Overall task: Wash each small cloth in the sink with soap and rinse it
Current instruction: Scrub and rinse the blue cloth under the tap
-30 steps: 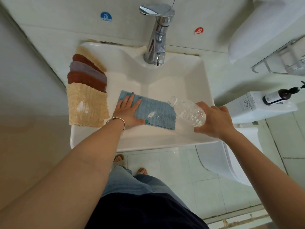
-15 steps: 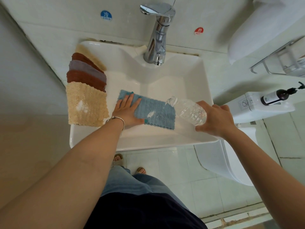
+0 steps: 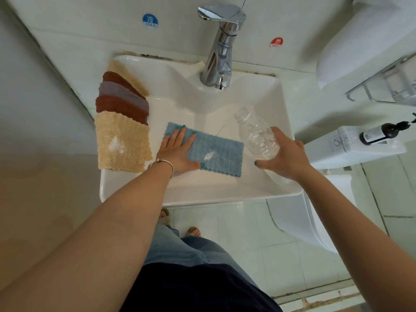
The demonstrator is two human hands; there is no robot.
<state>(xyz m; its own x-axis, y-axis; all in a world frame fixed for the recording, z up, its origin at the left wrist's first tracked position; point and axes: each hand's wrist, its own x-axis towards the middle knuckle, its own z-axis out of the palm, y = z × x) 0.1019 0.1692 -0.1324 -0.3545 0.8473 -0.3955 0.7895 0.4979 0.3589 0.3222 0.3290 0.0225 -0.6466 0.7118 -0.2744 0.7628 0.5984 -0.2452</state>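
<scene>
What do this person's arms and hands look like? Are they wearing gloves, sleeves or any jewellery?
No gloves and no sleeves in view: both forearms are bare down to the hands. The left hand has a thin silver bangle with small beads around its wrist, and its fingernails are painted teal. The right hand shows the same teal polish on its thumbnail; no jewellery is visible on that wrist.

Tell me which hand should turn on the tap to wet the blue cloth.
Probably the left. The left hand lies flat and open on the blue cloth, so it can lift off freely. The right hand grips the clear bottle and would have to set it down before reaching for the tap.
</scene>
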